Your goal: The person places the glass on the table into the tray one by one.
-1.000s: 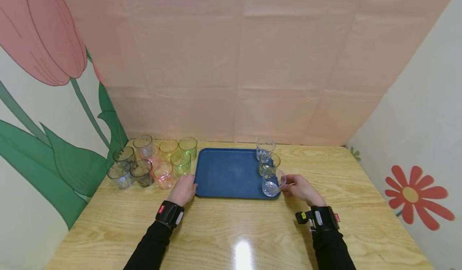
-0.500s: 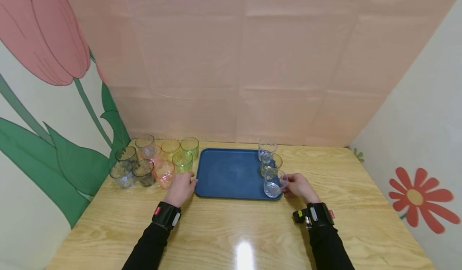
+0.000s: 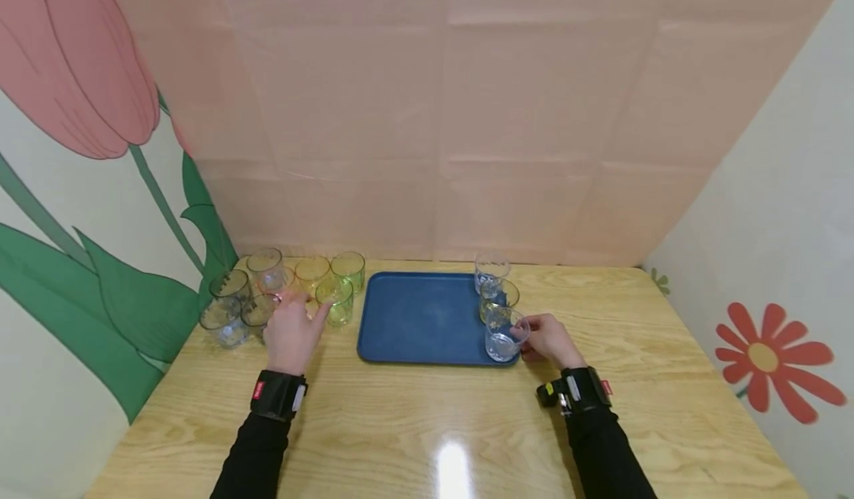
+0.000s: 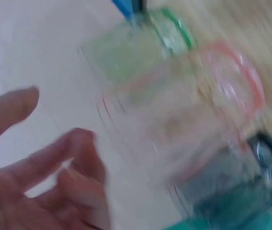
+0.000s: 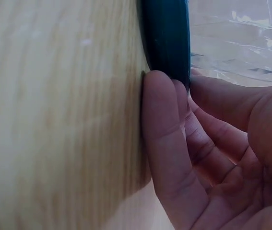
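Note:
In the head view, my left hand reaches over the near glasses at the left, its fingers bent loosely and thumb apart. A pink glass stands before it in the left wrist view, apart from the fingers. Beside that are a green glass and a dark grey glass. My right hand pinches the right edge of the blue tray between thumb and fingers, close to a clear glass. Behind that glass stand a yellowish glass and another clear glass along the tray's right side.
Several coloured glasses crowd left of the tray, among them a yellow glass, a green glass and a bluish glass. The wooden table meets a pink-covered wall behind.
My left hand has let go of the tray's left edge and moved left to the near glasses. The right hand stays at the tray's right edge, and the tray has hardly moved.

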`<act>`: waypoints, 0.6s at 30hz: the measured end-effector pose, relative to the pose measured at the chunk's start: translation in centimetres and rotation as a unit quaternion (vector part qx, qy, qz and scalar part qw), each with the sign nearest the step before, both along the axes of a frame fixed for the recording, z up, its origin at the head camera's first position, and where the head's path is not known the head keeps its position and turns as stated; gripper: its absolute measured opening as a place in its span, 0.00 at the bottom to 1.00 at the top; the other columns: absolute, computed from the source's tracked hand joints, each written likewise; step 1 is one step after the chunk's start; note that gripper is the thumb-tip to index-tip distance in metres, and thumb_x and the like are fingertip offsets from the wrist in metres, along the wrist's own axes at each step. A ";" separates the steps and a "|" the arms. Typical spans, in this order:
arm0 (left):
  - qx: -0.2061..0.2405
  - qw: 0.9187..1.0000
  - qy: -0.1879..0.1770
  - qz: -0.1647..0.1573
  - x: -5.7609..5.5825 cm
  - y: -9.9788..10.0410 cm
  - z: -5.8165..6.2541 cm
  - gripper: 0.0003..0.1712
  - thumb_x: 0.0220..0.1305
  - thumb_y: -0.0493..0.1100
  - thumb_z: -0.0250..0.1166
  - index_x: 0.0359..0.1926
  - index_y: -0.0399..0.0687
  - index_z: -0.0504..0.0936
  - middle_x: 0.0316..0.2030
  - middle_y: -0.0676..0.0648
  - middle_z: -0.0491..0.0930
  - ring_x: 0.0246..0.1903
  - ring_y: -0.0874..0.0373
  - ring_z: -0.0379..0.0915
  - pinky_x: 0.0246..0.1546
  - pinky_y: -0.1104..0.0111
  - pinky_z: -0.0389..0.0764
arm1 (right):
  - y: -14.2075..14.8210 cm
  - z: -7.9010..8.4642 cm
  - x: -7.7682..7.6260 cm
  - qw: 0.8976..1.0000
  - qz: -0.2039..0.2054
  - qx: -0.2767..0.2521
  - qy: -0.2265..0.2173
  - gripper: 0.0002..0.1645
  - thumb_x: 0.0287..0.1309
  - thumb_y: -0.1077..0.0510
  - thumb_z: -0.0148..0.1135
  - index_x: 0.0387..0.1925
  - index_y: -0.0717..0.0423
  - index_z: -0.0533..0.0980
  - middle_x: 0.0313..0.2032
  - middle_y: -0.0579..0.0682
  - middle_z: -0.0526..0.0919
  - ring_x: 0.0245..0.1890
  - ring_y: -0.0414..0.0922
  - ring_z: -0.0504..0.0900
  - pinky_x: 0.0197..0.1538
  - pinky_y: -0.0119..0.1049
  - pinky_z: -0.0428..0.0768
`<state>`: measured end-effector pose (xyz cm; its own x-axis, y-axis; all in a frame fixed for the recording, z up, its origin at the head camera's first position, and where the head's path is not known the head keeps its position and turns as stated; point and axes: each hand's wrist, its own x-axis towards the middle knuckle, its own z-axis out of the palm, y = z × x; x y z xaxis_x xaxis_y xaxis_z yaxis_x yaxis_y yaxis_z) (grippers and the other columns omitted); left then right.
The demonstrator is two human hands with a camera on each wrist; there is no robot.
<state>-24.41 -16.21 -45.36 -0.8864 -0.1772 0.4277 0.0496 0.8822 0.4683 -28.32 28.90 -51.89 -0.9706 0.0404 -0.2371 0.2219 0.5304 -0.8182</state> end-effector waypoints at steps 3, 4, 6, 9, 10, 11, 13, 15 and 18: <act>-0.016 0.999 -0.027 0.020 0.1 -0.8 0.1 0.34 0.59 0.61 0.67 0.48 0.33 0.80 0.40 0.31 0.75 0.38 0.36 0.72 0.27 0.50 0.75 | 0.0 0.0 0.0 1.000 -0.003 0.004 -0.007 0.16 0.64 0.56 0.63 0.47 0.65 0.78 0.30 0.52 0.82 0.28 0.44 0.82 0.31 0.40 0.85; -0.024 0.999 -0.033 0.022 0.2 -1.0 0.1 0.35 0.58 0.62 0.68 0.48 0.32 0.79 0.40 0.30 0.73 0.39 0.36 0.70 0.30 0.51 0.73 | 0.0 0.0 0.0 1.000 -0.002 0.006 -0.009 0.16 0.64 0.56 0.63 0.47 0.65 0.78 0.31 0.52 0.82 0.28 0.44 0.82 0.31 0.40 0.85; -0.038 0.998 -0.040 0.025 0.1 -1.3 0.0 0.37 0.55 0.62 0.71 0.48 0.31 0.78 0.38 0.31 0.69 0.38 0.37 0.63 0.32 0.53 0.68 | 0.0 0.1 0.0 1.000 -0.005 0.009 -0.014 0.16 0.64 0.56 0.63 0.47 0.64 0.78 0.32 0.52 0.82 0.28 0.44 0.83 0.31 0.40 0.85; -0.050 0.997 -0.042 0.029 -0.1 -1.5 -0.3 0.41 0.51 0.62 0.73 0.51 0.30 0.76 0.37 0.32 0.65 0.37 0.40 0.58 0.35 0.54 0.64 | -0.1 0.2 -0.1 1.000 -0.006 0.021 -0.016 0.15 0.64 0.56 0.63 0.47 0.63 0.79 0.33 0.53 0.82 0.29 0.44 0.82 0.32 0.40 0.85; -0.050 0.997 -0.045 0.031 -0.1 -1.6 -0.4 0.43 0.51 0.62 0.73 0.53 0.30 0.75 0.38 0.32 0.65 0.38 0.40 0.57 0.35 0.54 0.63 | -0.1 0.2 -0.1 1.000 -0.005 0.023 -0.017 0.15 0.64 0.55 0.63 0.47 0.63 0.79 0.33 0.53 0.82 0.29 0.44 0.82 0.32 0.40 0.85; -0.050 0.997 -0.048 0.034 -0.2 -1.6 -0.5 0.44 0.50 0.62 0.74 0.54 0.30 0.74 0.39 0.32 0.65 0.38 0.39 0.57 0.35 0.53 0.64 | -0.1 0.3 -0.2 1.000 -0.004 0.026 -0.017 0.16 0.64 0.55 0.63 0.47 0.63 0.79 0.33 0.53 0.83 0.29 0.44 0.82 0.32 0.40 0.85; -0.049 0.997 -0.051 0.040 -0.5 -1.6 -0.8 0.47 0.48 0.61 0.75 0.57 0.30 0.72 0.41 0.31 0.65 0.40 0.38 0.58 0.36 0.51 0.66 | -0.1 0.2 -0.2 0.999 -0.003 0.029 -0.017 0.16 0.64 0.55 0.63 0.47 0.63 0.79 0.33 0.53 0.83 0.29 0.43 0.82 0.32 0.40 0.85; -0.049 0.996 -0.057 0.047 -0.6 -1.7 -1.1 0.48 0.46 0.61 0.76 0.58 0.31 0.71 0.42 0.30 0.65 0.41 0.37 0.58 0.37 0.49 0.66 | -0.1 0.2 -0.2 1.000 -0.003 0.025 -0.014 0.16 0.64 0.56 0.64 0.47 0.64 0.79 0.33 0.54 0.83 0.29 0.43 0.83 0.32 0.40 0.85; -0.047 0.996 -0.061 0.054 -0.8 -1.8 -1.4 0.46 0.46 0.60 0.77 0.57 0.33 0.72 0.42 0.31 0.64 0.41 0.37 0.58 0.39 0.49 0.65 | -0.2 0.2 -0.2 1.000 -0.001 0.024 -0.009 0.17 0.64 0.56 0.64 0.48 0.65 0.79 0.34 0.55 0.83 0.29 0.43 0.83 0.32 0.40 0.85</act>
<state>-25.19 -17.97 -46.73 -0.9110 -0.2385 0.3365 -0.1006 0.9197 0.3796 -28.54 28.66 -51.64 -0.9660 0.0539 -0.2530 0.2380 0.5683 -0.7877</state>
